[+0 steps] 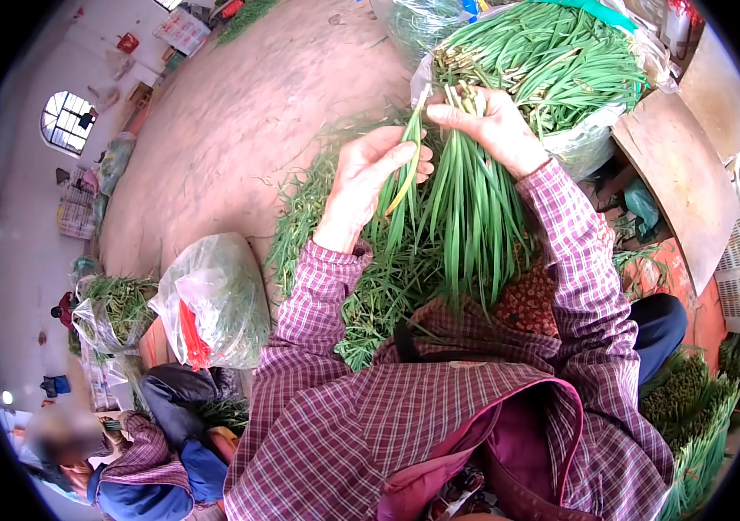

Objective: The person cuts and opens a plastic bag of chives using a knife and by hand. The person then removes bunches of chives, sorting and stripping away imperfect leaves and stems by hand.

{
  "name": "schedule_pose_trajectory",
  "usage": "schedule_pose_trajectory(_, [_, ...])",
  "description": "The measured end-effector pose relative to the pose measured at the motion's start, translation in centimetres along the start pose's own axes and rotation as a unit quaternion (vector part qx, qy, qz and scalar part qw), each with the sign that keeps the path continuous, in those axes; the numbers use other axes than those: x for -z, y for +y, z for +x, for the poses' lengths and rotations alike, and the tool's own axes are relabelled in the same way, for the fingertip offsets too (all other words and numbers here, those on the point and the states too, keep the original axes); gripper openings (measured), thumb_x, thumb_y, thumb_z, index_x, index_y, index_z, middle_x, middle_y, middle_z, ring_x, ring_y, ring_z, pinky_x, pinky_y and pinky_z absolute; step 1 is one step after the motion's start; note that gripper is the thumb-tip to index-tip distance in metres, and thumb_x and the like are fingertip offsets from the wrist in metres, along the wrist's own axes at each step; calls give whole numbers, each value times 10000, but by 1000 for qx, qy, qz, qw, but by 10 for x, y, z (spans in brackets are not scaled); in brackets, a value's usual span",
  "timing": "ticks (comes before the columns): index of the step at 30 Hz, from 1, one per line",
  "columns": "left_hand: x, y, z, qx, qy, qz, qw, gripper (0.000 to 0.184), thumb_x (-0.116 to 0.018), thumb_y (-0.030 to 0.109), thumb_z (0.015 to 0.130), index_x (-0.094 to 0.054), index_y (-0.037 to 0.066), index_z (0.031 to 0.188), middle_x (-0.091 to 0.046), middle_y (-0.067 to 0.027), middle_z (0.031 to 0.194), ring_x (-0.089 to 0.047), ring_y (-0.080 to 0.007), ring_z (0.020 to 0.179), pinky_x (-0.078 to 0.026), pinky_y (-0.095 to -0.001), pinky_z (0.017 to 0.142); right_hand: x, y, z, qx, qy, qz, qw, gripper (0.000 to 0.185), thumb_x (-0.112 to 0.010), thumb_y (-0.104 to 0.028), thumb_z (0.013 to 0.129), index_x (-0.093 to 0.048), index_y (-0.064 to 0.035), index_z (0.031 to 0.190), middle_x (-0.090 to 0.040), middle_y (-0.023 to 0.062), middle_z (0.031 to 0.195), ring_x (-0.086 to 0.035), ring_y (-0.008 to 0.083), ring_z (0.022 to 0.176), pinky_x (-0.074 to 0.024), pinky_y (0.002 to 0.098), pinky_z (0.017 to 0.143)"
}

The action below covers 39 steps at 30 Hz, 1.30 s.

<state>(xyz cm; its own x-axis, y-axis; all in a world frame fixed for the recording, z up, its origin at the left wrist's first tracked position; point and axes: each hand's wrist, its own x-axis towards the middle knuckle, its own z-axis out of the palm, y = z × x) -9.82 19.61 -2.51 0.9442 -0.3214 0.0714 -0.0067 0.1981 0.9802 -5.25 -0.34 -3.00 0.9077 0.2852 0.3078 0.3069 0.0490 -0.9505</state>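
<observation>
My left hand [370, 178] is closed around a few garlic chive stalks [406, 165], one leaf of which is yellow. A thicker bunch of garlic chives [474, 204] hangs from my right hand [502, 130], pale stem ends up and green leaves down. The thumb and fingers of that hand pinch the bunch near its stem ends. Both hands are close together, with the two lots of chives side by side. Beneath them lies a loose heap of green leaves [309, 230] on the floor and against my lap.
A big plastic-lined container of garlic chives [552, 65] stands just beyond my right hand. Tied chive bundles [691, 425] are stacked at lower right, near a board [678, 182]. At left are a filled clear bag [222, 300] and a seated co-worker [148, 469].
</observation>
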Motion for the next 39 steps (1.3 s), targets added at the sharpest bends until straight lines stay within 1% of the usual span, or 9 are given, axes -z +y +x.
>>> schedule_pose_trajectory(4, [-5, -1, 3, -20, 14, 26, 999, 277, -581, 100, 893, -565, -48, 1126, -661, -115, 924, -661, -183, 792, -551, -298, 719, -12, 4, -9, 64, 12, -87, 994, 232, -726, -265, 791, -672, -42, 831, -637, 25, 682, -547, 96, 631, -470, 304, 619])
schedule_pose_trajectory(9, [-6, -3, 2, -51, 14, 79, 995, 268, -588, 95, 888, -579, -59, 1107, -660, -110, 939, -654, -171, 791, -541, -288, 726, -16, -5, -12, 46, 50, -247, 967, 286, -703, -355, 744, -684, -90, 850, -652, 131, 716, -643, 300, 694, -501, 384, 655])
schedule_pose_trajectory(13, [-4, -1, -2, -54, 22, 96, 994, 264, -598, 70, 871, -592, -63, 1099, -661, -136, 977, -662, -203, 818, -540, -301, 755, -21, -12, -12, 37, 60, -300, 951, 274, -668, -326, 714, -687, -94, 859, -654, 142, 720, -642, 321, 695, -507, 413, 662])
schedule_pose_trajectory(17, [-1, 4, -4, -36, 29, 106, 993, 275, -597, 70, 871, -588, -65, 1110, -663, -143, 964, -664, -211, 816, -542, -303, 750, -19, -11, -12, 37, 64, -326, 943, 262, -674, -324, 729, -687, -91, 848, -648, 136, 695, -638, 311, 664, -502, 398, 640])
schedule_pose_trajectory(20, [2, 5, -5, -37, 40, 96, 994, 291, -600, 78, 872, -582, -65, 1125, -664, -149, 960, -664, -218, 822, -544, -308, 753, -16, -1, -10, 61, 56, -225, 971, 253, -689, -326, 745, -693, -84, 818, -638, 123, 660, -629, 283, 616, -493, 376, 613])
schedule_pose_trajectory(28, [-2, 2, -3, -75, 23, 128, 989, 292, -591, 54, 872, -574, -61, 1140, -662, -136, 989, -660, -216, 859, -540, -311, 787, -21, -2, -8, -6, 3, -218, 976, 235, -701, -325, 757, -715, -94, 795, -645, 77, 637, -614, 178, 588, -482, 337, 608])
schedule_pose_trajectory(33, [6, 7, -6, -54, -2, 120, 991, 273, -606, 68, 865, -603, -39, 1116, -667, -109, 977, -649, -174, 831, -521, -281, 748, -17, 3, -6, -18, -107, 35, 993, 182, -671, -235, 788, -705, -56, 797, -655, 13, 694, -565, 77, 635, -453, 242, 605])
schedule_pose_trajectory(36, [19, -1, -2, -66, 15, 159, 985, 229, -609, 89, 866, -638, -10, 1070, -672, -84, 925, -626, -128, 735, -498, -260, 676, -2, -20, -15, -70, -163, 33, 984, 174, -664, -201, 799, -693, -30, 794, -652, 12, 723, -565, 66, 663, -446, 220, 609])
schedule_pose_trajectory(39, [46, -6, 0, -45, 109, 220, 968, 273, -593, 154, 881, -617, -34, 1078, -664, -99, 825, -606, -124, 663, -510, -267, 610, 5, -35, -25, -38, -205, 81, 975, 161, -650, -196, 817, -682, -39, 834, -643, 5, 710, -577, 70, 668, -458, 230, 631])
